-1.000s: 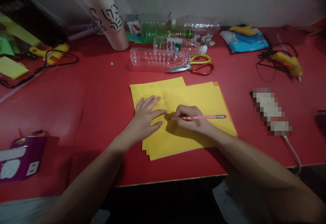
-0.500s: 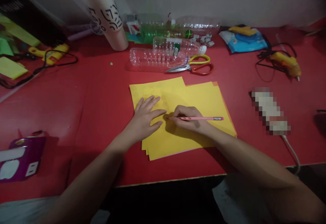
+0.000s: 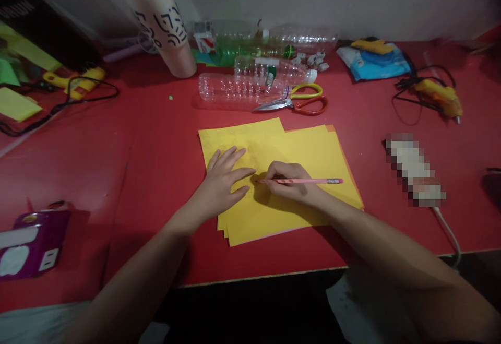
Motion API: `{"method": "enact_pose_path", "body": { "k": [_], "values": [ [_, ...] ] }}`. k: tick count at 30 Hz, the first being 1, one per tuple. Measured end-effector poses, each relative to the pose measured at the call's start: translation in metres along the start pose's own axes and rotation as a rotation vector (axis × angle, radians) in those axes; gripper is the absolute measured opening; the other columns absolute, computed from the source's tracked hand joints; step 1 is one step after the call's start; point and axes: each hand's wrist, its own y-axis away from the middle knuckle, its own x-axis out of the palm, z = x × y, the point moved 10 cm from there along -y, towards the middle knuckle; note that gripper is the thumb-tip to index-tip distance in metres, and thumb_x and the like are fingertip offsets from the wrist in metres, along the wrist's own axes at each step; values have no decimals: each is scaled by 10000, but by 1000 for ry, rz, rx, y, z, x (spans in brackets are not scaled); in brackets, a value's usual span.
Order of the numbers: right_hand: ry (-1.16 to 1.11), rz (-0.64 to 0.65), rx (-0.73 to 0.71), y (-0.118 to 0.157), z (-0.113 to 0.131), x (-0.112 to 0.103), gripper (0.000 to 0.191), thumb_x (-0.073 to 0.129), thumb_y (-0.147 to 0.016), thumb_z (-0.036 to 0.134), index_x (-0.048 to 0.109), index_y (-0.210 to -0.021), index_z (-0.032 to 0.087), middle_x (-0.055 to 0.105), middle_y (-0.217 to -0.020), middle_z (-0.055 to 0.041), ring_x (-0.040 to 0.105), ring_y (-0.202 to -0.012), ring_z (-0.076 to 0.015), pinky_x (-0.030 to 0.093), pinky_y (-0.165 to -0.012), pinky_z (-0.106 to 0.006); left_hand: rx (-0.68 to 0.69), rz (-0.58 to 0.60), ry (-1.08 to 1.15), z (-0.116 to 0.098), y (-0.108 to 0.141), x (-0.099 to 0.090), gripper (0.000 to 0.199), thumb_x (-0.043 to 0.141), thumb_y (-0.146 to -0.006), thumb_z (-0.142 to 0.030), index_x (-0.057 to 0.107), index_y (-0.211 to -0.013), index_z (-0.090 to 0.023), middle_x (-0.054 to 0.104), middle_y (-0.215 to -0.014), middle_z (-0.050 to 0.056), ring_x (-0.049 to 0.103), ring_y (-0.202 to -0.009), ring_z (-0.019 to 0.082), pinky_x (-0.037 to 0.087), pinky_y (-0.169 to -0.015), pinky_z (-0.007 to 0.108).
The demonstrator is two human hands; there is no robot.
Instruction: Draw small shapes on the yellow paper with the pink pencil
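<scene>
Several yellow paper sheets (image 3: 305, 151) lie in a loose stack at the middle of the red table, with faint dark pencil marks on the top left sheet. My left hand (image 3: 225, 185) rests flat on that sheet, fingers spread. Just right of it, my right hand (image 3: 287, 179) is closed on a pink pencil (image 3: 309, 181). The pencil lies at a low slant, its eraser end pointing right and its tip near the paper by my left thumb and index finger. Whether the tip touches the paper is hard to see. An orange sheet edge shows under the stack's right side.
Beyond the paper lie scissors (image 3: 291, 103) and clear plastic bottles (image 3: 238, 89). A white tumbler (image 3: 166, 31) stands at the back left. Yellow glue guns lie at the left (image 3: 80, 84) and right (image 3: 440, 97), near a blue packet (image 3: 371, 64). A purple box (image 3: 37, 245) sits front left.
</scene>
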Motion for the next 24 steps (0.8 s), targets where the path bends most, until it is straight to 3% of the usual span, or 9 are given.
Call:
{"method": "enact_pose_path", "body": {
  "k": [24],
  "values": [
    [0,-2,38,0,-4,1,79,555,-793,227,526,-721,209,530,-625,49,449,-571,-91,310,-541,-244,-8,-40,14,3,0,2,272,680,-873,-238,698,-1143,-272,433,-1545,86,298,-1478,332,145,-1197,647]
  ]
}}
